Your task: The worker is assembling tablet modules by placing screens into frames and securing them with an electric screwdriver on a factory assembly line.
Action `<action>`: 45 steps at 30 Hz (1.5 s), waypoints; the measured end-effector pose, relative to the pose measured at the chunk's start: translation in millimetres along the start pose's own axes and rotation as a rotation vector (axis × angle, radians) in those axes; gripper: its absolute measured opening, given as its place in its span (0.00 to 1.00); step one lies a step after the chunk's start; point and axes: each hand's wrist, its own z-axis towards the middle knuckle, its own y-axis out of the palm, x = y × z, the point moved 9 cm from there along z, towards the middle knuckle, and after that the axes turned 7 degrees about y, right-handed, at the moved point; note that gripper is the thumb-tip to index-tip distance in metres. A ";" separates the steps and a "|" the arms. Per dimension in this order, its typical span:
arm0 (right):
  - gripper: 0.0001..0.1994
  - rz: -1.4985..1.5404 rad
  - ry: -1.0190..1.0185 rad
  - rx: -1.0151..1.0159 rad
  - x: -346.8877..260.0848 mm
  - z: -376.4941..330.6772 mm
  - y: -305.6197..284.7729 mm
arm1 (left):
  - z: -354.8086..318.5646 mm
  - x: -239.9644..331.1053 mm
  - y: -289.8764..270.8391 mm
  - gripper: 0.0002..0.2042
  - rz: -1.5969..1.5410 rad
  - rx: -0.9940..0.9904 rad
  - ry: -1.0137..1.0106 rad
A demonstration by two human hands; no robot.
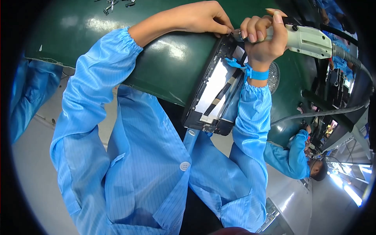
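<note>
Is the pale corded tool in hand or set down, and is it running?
In hand: the right hand is curled around the pale tool. Running: cannot tell from this still.

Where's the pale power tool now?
In the head view's upper right, the power tool is gripped in the right hand, its front end near the left hand and the black device.

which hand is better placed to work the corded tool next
Probably the right hand: it grips the pale corded tool, whose front end lies near the far end of the black-framed device. The left hand is by the tool's front end, not its body.
</note>
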 end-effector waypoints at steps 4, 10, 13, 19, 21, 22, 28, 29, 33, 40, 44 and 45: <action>0.15 0.011 0.028 0.002 3.7 1.4 -4.3 | -0.6 0.3 -0.5 0.12 -0.013 0.007 0.026; 0.15 -0.052 0.054 -0.012 -1.8 2.3 13.7 | 0.5 0.0 0.4 0.12 -0.012 -0.014 0.006; 0.08 0.103 0.103 0.060 -4.6 0.8 21.1 | 0.2 -0.7 0.7 0.12 -0.016 -0.022 0.039; 0.08 0.023 0.105 -0.047 1.3 5.0 25.3 | -1.2 -2.1 0.9 0.12 0.021 -0.037 0.026; 0.09 0.026 0.108 -0.042 2.8 5.4 23.5 | -0.7 -2.2 1.2 0.12 0.034 -0.044 0.027; 0.09 0.031 0.113 -0.039 3.4 5.5 23.1 | -0.9 -3.2 1.6 0.12 0.022 -0.037 0.017; 0.09 0.017 0.105 0.001 1.4 5.2 19.9 | 0.9 -1.4 1.4 0.12 0.019 -0.035 0.010; 0.09 0.016 0.104 0.002 1.3 5.2 19.6 | 1.4 -2.1 1.8 0.12 0.024 -0.040 0.004; 0.09 0.040 0.094 -0.011 3.6 3.9 14.9 | 2.0 1.4 1.8 0.12 0.004 -0.014 0.042; 0.08 0.115 0.069 -0.044 9.6 0.2 8.0 | -32.5 30.6 6.2 0.11 0.676 0.380 0.365; 0.05 0.041 0.093 0.153 3.6 -2.8 8.2 | -111.7 96.1 85.1 0.33 0.656 0.132 0.188; 0.04 0.070 0.051 0.129 -7.0 -4.7 8.7 | -126.1 110.7 112.1 0.40 0.663 0.005 0.157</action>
